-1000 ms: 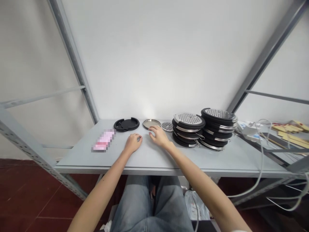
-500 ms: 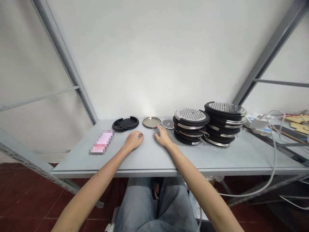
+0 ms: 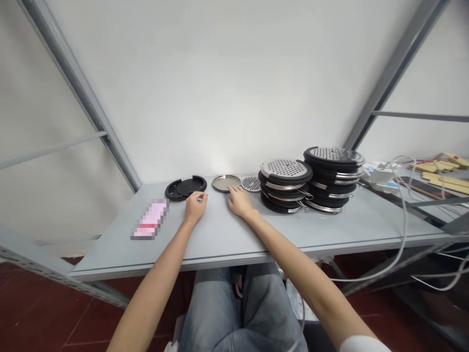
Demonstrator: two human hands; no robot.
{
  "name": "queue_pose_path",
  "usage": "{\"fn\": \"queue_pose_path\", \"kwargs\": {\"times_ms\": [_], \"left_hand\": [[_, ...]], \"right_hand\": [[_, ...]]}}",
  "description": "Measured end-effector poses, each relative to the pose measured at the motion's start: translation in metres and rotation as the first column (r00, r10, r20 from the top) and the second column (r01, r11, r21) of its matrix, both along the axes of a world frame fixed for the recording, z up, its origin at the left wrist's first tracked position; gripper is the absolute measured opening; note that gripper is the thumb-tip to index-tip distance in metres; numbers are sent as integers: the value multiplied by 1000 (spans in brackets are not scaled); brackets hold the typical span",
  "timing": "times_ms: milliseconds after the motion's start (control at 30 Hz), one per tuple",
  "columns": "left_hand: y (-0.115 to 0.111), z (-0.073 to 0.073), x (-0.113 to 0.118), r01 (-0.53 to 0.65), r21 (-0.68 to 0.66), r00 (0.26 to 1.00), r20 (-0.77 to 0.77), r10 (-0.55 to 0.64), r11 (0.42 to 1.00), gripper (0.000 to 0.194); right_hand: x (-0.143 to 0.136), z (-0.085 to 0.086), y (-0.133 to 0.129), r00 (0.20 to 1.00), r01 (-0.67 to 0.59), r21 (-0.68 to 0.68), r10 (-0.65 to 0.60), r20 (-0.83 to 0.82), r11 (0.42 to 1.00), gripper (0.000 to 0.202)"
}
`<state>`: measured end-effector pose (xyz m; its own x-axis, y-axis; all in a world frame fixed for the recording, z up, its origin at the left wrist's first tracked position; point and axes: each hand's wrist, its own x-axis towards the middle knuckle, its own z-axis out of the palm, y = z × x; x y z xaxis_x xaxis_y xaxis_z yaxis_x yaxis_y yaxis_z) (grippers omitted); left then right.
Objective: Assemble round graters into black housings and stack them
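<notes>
My left hand (image 3: pixel 195 206) is over the table in front of the black rings and disc, its fingers curled and thumb and fingertips brought together. What they hold, if anything, is too small to make out. My right hand (image 3: pixel 239 200) lies palm down with fingers stretched out, fingertips at the near rim of a shallow round metal dish (image 3: pixel 223 184). To the dish's right is a perforated metal disc (image 3: pixel 250 184), partly behind a stack. Two black rings (image 3: pixel 171 190) overlap at the back left, with a flat black disc (image 3: pixel 191 187) on them.
Two stacks of black-rimmed round pieces with perforated metal tops, a shorter stack (image 3: pixel 286 188) and a taller stack (image 3: pixel 332 181), stand at right. A pixelated pink item (image 3: pixel 151 219) lies left. Metal shelf posts frame the grey table (image 3: pixel 227 239); a white cable (image 3: pixel 405 225) hangs at right.
The view has tilted and shifted slightly. My left hand's thumb and fingertips have come together. My right hand still has its fingertips at the dish's near rim.
</notes>
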<state>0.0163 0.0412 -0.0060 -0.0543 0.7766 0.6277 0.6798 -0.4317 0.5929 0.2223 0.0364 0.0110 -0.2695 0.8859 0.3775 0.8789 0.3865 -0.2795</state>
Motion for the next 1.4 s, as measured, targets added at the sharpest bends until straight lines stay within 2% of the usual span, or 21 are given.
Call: {"fn": "queue_pose_path", "kwargs": {"times_ms": [67,200,333,533,667,833,967,1067,1167,1300,1400], "left_hand": [[1,0,1,-13,7,1000,14,13,1000,20],[-1,1,2,-4,25,1000,18,3,1000,22],[-4,1,3,9,32,1000,8,-9,999,23],[-4,0,4,18,22,1000,11,-18,1000,23],[-4,-2,4,39,43,999,23,-40,998,23],[-4,-2,3,35,96,999,17,-37,995,21],[-5,0,2,-11,149,999,38,5,989,21],[-5,0,2,-15,134,998,63,6,991,23],[-4,-1,3,1,110,998,55,-7,994,23],[-4,-3,4,17,75,999,44,-21,997,22],[-5,-3,5,31,42,998,60,-34,999,24]], "right_hand": [[-6,7,10,999,34,-5,-33,39,999,50],[-12,18,34,986,69,-129,-47,163,989,48],[-9,21,50,985,57,-127,-35,171,990,41],[-2,18,56,981,-35,-89,51,186,995,32],[-1,13,54,975,-153,12,149,162,988,30],[2,11,43,973,-223,206,204,107,953,30],[14,7,16,943,-332,310,310,119,891,30],[28,1,-6,915,-404,334,383,130,851,31],[37,-7,-22,909,-411,344,409,82,844,30],[37,-14,-30,906,-396,360,423,4,845,29],[34,-17,-31,892,-428,357,451,21,830,29]]}}
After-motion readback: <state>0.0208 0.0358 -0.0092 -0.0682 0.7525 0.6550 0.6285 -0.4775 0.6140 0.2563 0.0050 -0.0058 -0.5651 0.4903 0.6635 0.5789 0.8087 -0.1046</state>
